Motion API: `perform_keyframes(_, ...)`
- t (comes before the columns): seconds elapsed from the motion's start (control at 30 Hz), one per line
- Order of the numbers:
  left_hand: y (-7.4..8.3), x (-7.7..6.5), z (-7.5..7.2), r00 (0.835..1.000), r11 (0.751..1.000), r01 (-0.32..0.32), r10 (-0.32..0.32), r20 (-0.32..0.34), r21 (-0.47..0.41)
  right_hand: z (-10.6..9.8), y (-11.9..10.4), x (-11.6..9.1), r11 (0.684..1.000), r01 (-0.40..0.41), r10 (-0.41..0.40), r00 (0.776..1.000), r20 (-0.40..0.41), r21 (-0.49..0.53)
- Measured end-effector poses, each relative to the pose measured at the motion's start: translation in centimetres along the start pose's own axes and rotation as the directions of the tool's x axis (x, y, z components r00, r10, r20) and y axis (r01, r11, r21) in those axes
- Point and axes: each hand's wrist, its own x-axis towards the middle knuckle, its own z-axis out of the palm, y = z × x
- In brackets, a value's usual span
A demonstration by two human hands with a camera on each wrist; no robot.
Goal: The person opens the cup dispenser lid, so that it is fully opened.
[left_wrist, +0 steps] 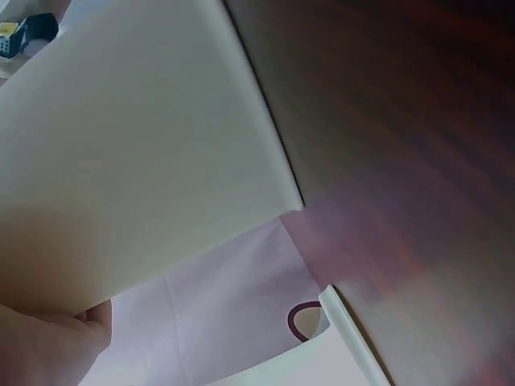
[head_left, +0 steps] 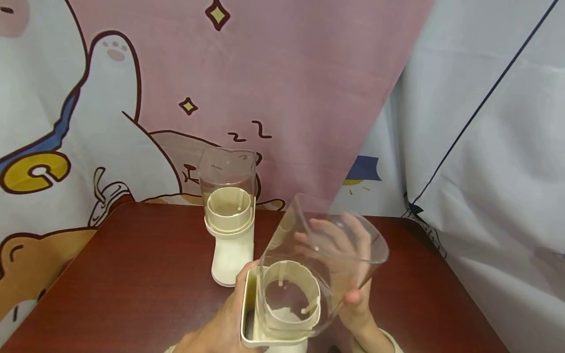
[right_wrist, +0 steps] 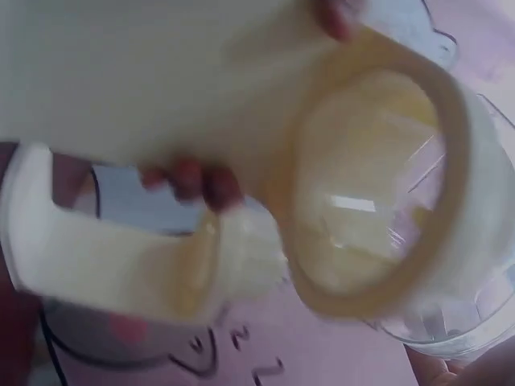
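Note:
In the head view my left hand (head_left: 222, 318) grips a cream plastic stand (head_left: 249, 306) with a round collar on top. Its fingertips (right_wrist: 189, 181) curl round the stand's back in the right wrist view. A clear plastic container (head_left: 287, 240) leans to the right over that collar, its wide end up. My right hand (head_left: 348, 274) holds the container's right side, fingers seen through the clear wall. Behind them a second cream stand (head_left: 231, 257) stands upright on the table, with another clear container (head_left: 225, 169) around its collar.
The dark red-brown table (head_left: 145, 264) runs back to a printed cartoon curtain (head_left: 309, 98). A pale curtain (head_left: 485, 171) hangs along the right side. A small dark object (head_left: 334, 349) shows at the bottom edge, by my right wrist.

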Motion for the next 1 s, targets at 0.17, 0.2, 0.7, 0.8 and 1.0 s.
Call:
perform_keyframes(0.17,0.1,-0.1,-0.3,0.999,0.999,0.041,-0.041,0.002,0.009,-2.0,-1.0,0.9,0.986,0.073,-0.063,0.996,-0.069,0.150)
perform_keyframes(0.2,0.1,-0.1,-0.3,0.999,0.999,0.040,-0.040,0.004,0.011,-2.2,-1.2,1.1,0.982,0.089,-0.077,0.994,-0.078,0.165)
perform_keyframes(0.7,0.1,-0.3,0.3,0.993,0.991,0.114,-0.114,0.009,-0.070,-3.3,-2.7,3.1,0.973,0.222,-0.231,0.925,-0.300,-0.065)
perform_keyframes(0.8,0.1,-0.3,0.3,0.994,0.992,0.110,-0.109,0.009,-0.059,-4.0,-3.0,3.4,0.969,0.206,-0.244,0.882,-0.404,-0.136)
perform_keyframes(1.0,0.0,-0.3,0.2,0.994,0.992,0.111,-0.110,0.013,-0.059,-5.6,-3.2,3.6,0.965,0.136,-0.240,0.806,-0.541,-0.225)
